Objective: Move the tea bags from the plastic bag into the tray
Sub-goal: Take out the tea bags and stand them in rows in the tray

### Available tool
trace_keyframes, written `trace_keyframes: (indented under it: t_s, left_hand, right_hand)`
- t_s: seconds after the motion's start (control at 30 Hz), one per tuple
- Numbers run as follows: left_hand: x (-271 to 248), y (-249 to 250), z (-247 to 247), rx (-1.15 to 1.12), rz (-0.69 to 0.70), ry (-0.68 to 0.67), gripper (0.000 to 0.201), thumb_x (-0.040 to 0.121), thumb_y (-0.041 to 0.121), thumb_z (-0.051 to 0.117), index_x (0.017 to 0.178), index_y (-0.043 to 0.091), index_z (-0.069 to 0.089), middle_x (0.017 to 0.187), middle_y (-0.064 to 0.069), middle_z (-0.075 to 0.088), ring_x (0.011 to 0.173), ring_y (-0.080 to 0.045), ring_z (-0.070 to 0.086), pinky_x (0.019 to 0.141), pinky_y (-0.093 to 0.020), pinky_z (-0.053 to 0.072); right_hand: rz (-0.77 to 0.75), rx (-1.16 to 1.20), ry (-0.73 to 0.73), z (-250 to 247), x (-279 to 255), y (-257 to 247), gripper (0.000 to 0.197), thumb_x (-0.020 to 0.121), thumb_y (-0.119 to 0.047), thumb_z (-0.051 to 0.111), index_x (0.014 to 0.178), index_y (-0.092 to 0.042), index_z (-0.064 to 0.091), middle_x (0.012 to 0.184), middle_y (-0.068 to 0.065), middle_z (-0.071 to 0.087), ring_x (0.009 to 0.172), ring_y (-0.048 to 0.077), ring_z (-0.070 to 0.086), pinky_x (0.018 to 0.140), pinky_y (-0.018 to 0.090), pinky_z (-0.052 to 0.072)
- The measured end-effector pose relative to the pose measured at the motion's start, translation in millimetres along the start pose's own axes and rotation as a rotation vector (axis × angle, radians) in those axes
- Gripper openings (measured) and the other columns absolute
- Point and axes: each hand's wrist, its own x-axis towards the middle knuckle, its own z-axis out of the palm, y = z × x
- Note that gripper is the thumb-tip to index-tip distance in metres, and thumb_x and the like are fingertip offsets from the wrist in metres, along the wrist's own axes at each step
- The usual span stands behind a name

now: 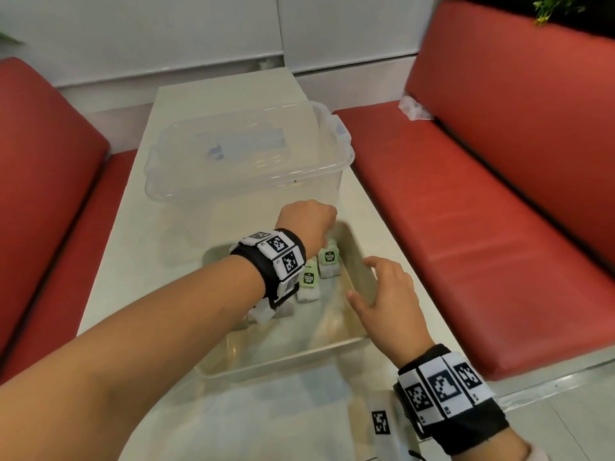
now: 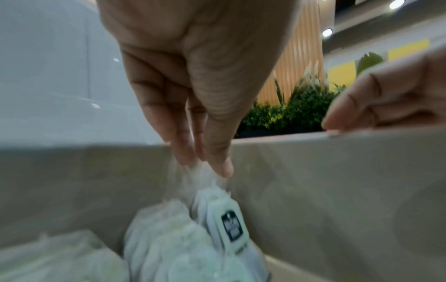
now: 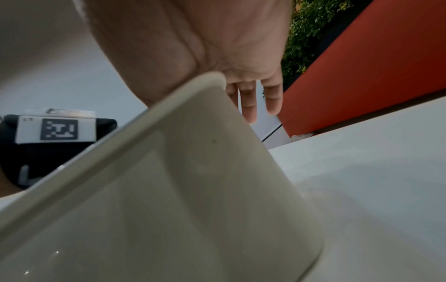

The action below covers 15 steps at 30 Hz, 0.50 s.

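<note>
Tea bag (image 2: 217, 206) pinched by left hand (image 1: 306, 221) over tray (image 1: 357, 257) (right hand (image 1: 389, 294) steadies rim).

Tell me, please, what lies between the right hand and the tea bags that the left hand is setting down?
The tray's right wall. In the head view the right hand rests on that rim, with the tea bags just inside under the left hand; the left wrist view agrees.

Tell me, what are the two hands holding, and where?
The left hand pinches a white paper tea bag with a green tag by its crumpled top edge, inside the shallow beige plastic tray. The right hand holds nothing; its fingers rest on the tray's rim.
</note>
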Motion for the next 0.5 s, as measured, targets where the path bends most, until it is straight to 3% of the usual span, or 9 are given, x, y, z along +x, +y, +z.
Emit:
trace_keyframes:
  t_s: [0.13,0.3,0.4,0.5]
  left_hand:
    - [-32.6,-30.0,-20.6,-0.217,-0.126,0.123,0.024,0.08,0.014,0.063,0.101,0.025,0.06,0.099,0.006,0.068,0.094,-0.02,0.06,0.072,-0.028,0.043]
    - [-103.0,-79.8,-44.0,-0.371,-0.271,0.206,0.022,0.074,0.016,0.071,0.091,0.027,0.061,0.086,0.014,0.067,0.083,-0.008,0.058,0.067,-0.023,0.039]
    - [-147.6,-114.1,-47.7,-0.391,-0.379,0.221,0.019,0.076,0.015,0.07,0.089,0.027,0.063,0.084,0.013,0.066,0.078,-0.006,0.055,0.066,-0.023,0.036]
    - [-187.7,-144.6,-41.8,-0.392,-0.472,0.217,0.018,0.076,0.014,0.068,0.079,0.03,0.061,0.08,0.013,0.061,0.082,-0.011,0.06,0.073,-0.027,0.044]
  right_hand:
    - [-0.108,-0.012,0.078,-1.2,-0.1,-12.4,0.045,0.081,-0.023,0.066,0.122,-0.019,0.049,0.124,-0.003,0.049,0.116,0.02,0.043,0.097,0.036,0.037]
    - [-0.347,0.073,0.163,8.5,-5.2,-51.3,0.032,0.08,-0.015,0.067,0.111,-0.017,0.058,0.107,-0.003,0.059,0.1,0.021,0.051,0.086,0.028,0.035]
    - [-0.46,0.237,0.103,17.3,-19.5,-85.7,0.025,0.082,-0.016,0.063,0.107,-0.018,0.059,0.094,-0.011,0.059,0.083,0.013,0.054,0.075,0.027,0.044]
    - [-0.565,0.309,-0.04,34.1,-38.1,-115.5,0.022,0.084,-0.023,0.055,0.105,-0.026,0.056,0.082,-0.018,0.058,0.065,0.002,0.051,0.063,0.019,0.044]
